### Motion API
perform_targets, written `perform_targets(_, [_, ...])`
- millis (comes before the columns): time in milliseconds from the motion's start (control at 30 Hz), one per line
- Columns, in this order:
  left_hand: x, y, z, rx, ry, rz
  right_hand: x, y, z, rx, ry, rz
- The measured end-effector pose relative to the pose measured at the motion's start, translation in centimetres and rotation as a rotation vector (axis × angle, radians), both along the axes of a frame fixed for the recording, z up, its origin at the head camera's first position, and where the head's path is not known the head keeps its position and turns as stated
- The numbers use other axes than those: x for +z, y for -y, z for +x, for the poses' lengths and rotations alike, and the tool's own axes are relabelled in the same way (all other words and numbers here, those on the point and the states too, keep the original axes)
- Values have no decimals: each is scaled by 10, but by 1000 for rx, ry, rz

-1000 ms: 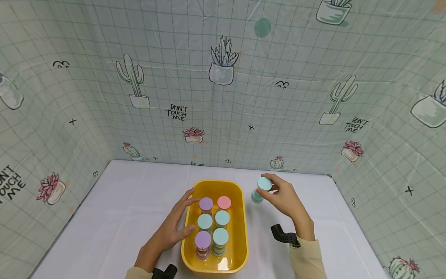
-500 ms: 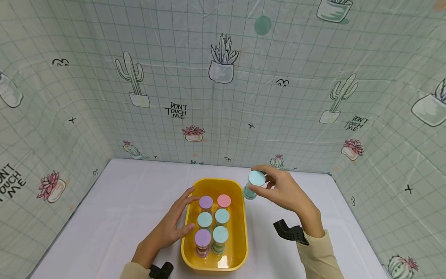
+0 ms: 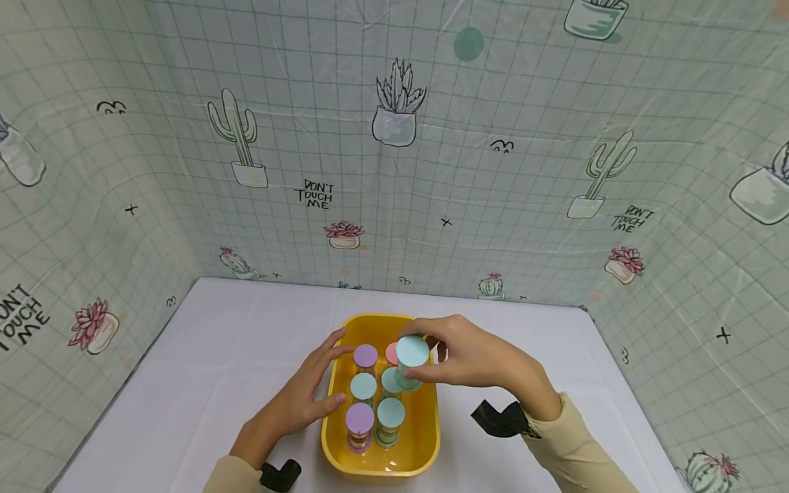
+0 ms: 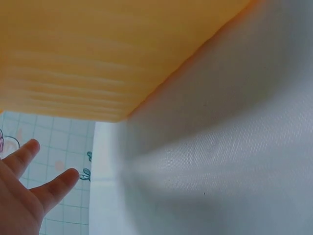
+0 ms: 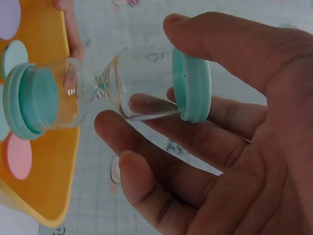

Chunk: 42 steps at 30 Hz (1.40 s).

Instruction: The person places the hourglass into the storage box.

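Observation:
My right hand (image 3: 477, 352) pinches a clear hourglass (image 3: 412, 351) with pale teal end caps between thumb and fingers. It is over the right side of a yellow plastic bin (image 3: 421, 441), overlapping a pink-capped and a teal-capped timer in the head view. In the right wrist view, the thumb lies at one cap of the held hourglass (image 5: 146, 83), and its narrow glass waist shows plainly. The left hand (image 3: 302, 397) is spread along the bin's left rim, fingers extended. In the left wrist view, two straight fingers (image 4: 56, 188) show beside the bin's wall (image 4: 98, 58).
Several sand timers stand upright in the bin: purple-capped ones (image 3: 359, 418) on the left, teal-capped ones (image 3: 391, 413) in both columns, and a pink-capped one (image 3: 391, 353) at the back right. A white cloth covers the table (image 3: 246, 329). Behind hangs a cactus-print curtain (image 3: 296, 123).
My right hand has carried the hourglass from the table at the bin's right, leftward across the rim to above the bin. The left hand has stayed at the left rim.

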<state>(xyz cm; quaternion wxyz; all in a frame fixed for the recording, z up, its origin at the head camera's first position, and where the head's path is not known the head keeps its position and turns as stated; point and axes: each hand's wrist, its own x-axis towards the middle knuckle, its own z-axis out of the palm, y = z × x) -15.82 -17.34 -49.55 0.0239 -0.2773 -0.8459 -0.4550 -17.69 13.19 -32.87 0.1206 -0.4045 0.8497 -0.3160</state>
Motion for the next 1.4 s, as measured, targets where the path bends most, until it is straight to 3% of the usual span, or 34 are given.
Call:
perform_targets(267, [1,0,0,-1,1,-13,-3,20,11,184,77,62])
perform_targets(567, [2,1,1,2,-11,-23,-14,41,17,359,137,202])
perform_targets(833, [3,1,2,1,-11,-19,-12,49,19,412,171,271])
perform_targets(1100, [2,1,0,-2,-15,-17,-26,59,18,512,100,342])
perform_targets(1400, [2,0,0,-2,-13,-17,-43,66,12,496,79,436])
